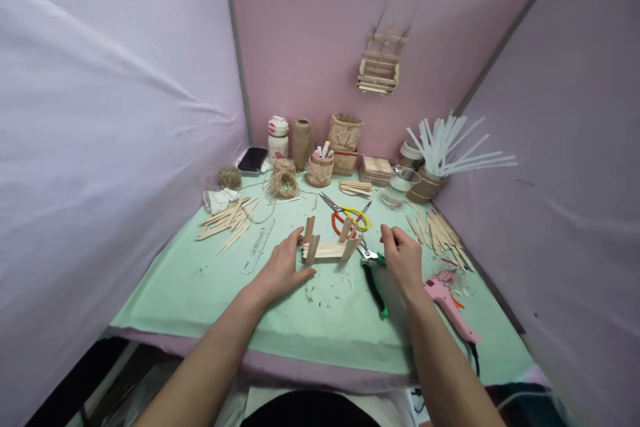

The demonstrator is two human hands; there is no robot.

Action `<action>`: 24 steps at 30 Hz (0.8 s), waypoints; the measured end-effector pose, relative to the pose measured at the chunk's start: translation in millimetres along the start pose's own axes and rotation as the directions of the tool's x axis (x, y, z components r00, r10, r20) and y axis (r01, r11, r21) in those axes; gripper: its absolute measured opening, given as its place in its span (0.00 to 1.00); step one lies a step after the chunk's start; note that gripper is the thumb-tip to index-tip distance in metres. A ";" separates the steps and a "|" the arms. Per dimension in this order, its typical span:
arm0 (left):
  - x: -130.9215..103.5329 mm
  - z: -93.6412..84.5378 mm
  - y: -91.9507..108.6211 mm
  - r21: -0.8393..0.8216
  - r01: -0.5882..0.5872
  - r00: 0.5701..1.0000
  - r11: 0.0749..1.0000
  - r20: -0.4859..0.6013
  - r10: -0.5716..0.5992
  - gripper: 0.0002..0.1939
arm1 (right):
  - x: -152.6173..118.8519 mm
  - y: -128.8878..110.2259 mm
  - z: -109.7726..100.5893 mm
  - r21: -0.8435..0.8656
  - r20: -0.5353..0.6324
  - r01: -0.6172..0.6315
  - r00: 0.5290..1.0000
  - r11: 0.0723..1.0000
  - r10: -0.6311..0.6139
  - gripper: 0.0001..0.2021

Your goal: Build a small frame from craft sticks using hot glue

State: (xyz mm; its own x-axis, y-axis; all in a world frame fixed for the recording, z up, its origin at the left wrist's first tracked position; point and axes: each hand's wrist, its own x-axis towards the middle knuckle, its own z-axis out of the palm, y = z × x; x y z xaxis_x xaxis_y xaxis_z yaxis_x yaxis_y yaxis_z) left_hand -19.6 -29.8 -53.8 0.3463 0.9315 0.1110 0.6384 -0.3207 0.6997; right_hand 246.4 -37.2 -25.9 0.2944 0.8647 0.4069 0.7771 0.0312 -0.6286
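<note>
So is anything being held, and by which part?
The left hand seems to hold the left end of the stick frame; whether the curled right hand holds anything can't be told.

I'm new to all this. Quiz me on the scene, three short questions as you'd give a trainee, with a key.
1. True or false: the pink glue gun lies to the right of the green-handled metal cutters.

2. Which hand is nearer the small frame of pale wooden sticks?
A) the left hand
B) the right hand
C) neither, both are equally near

3. Order these from left to right:
P) brown pot of long white sticks
Q) white lidded bottle
R) flat black phone-like slab

Key: 1 true; 2 A; 3 R, Q, P
</note>
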 end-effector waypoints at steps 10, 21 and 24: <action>6.5 12.6 -15.0 0.030 -0.035 0.994 0.999 -0.098 0.038 0.43 | 33.6 23.5 -125.1 -0.398 0.120 -0.133 0.973 0.908 0.195 0.14; 9.1 12.2 -19.0 0.055 -0.023 0.994 0.998 -0.102 0.028 0.42 | 115.3 84.9 -64.5 -0.696 0.443 -0.068 0.743 0.715 0.502 0.17; 8.6 12.2 -19.3 0.047 -0.019 0.995 0.999 -0.098 0.024 0.43 | 119.7 93.0 -43.6 -0.735 0.431 -0.039 0.745 0.677 0.509 0.18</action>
State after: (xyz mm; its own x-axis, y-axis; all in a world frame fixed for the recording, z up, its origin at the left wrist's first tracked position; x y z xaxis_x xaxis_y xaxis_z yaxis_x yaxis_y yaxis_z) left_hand -20.6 -17.7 -74.9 0.2923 0.9360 0.1963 0.6635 -0.3463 0.6632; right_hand 378.2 47.3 -6.8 0.3758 0.8760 -0.3024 0.9236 -0.3805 0.0456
